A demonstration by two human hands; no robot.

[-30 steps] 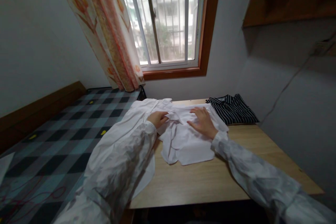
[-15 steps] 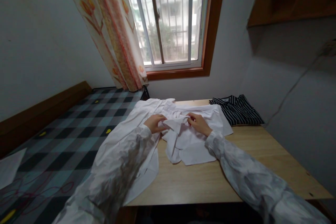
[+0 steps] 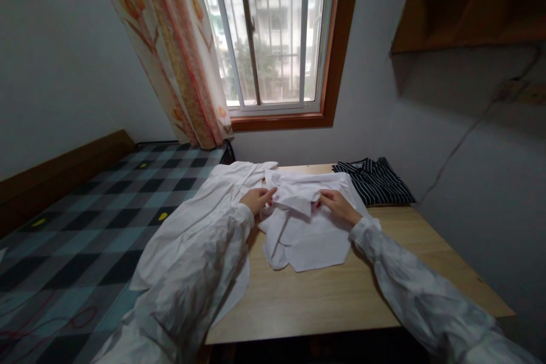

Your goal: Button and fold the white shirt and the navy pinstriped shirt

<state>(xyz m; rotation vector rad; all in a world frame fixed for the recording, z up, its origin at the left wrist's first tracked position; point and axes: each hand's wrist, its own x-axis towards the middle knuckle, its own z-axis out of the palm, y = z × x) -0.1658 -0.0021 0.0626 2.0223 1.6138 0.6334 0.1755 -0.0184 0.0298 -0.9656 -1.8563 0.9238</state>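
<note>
A white shirt [image 3: 319,247] lies on the wooden table, its upper part folded over near the far side. My left hand [image 3: 258,200] pinches the cloth at the left end of that folded part, which looks like the collar. At its right end, my right hand [image 3: 339,206] grips the edge between thumb and fingers. The strip of fabric stretches between both hands. Beside my left forearm a second white garment [image 3: 187,222] is spread in creases, partly hidden under the sleeve.
A black-and-white striped garment [image 3: 379,182] is folded at the table's back right corner. The wooden table [image 3: 311,304] meets a bed with a checked cover [image 3: 115,210] on the left. A wooden shelf [image 3: 443,23] hangs at upper right; a curtain [image 3: 179,68] drapes by the window.
My hands have moved slightly apart, the right one outward, and the folded strip of the shirt is now flatter and wider. The view has turned a little to the right.
</note>
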